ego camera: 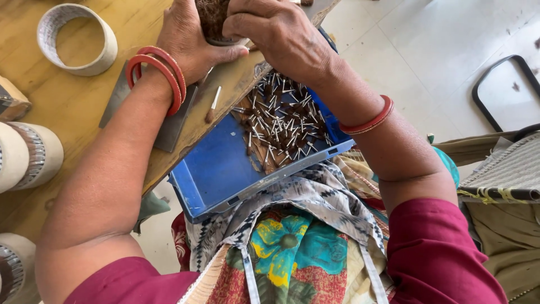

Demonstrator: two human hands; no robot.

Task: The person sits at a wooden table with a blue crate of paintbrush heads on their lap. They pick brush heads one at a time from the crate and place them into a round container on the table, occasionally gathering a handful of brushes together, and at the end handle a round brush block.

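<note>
Hands (185, 39) (275, 31) cupped around brown bundle (212, 19)

No labels, signs or screens are showing anywhere. The nearest thing to a package is a shallow blue rectangular tray (216, 169), which is lying under the table's (73, 101) near edge and holding small metal pins (281, 121).

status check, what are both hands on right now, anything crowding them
Left hand and right hand both clasp a dark round piece at the wooden table edge. Blue tray of small pins sits below on the lap. One loose pin by the left wrist.
</note>
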